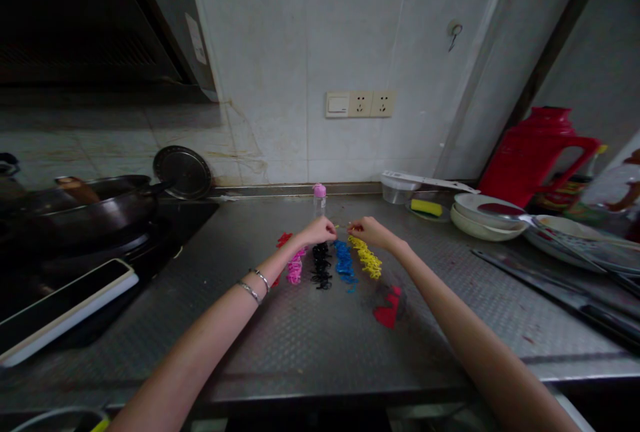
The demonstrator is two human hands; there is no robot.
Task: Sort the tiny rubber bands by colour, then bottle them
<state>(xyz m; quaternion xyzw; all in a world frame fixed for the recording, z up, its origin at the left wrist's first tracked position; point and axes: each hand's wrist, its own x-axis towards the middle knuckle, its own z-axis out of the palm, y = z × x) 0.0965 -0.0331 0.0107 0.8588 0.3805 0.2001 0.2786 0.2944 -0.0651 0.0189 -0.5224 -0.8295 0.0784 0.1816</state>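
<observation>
Small coloured rubber bands lie in rows on the steel counter: red (284,239), pink (295,268), black (321,269), blue (344,262) and yellow (369,260). My left hand (320,230) is closed in a pinch above the far end of the black row, a small yellow strand showing at its fingertips. At the far end of the yellow row, my right hand (370,230) also pinches; what it holds is too small to make out. Just behind my left hand stands a clear bottle (319,202) with a pink cap, its lower part hidden.
A red heart-shaped patch (387,310) is nearer me on the counter (300,352). A pan (95,209) and a white-edged phone-like slab (70,312) are left. On the right are a plastic tub (397,191), yellow sponge (426,208), bowls (485,227), knife (540,289) and red thermos (525,155).
</observation>
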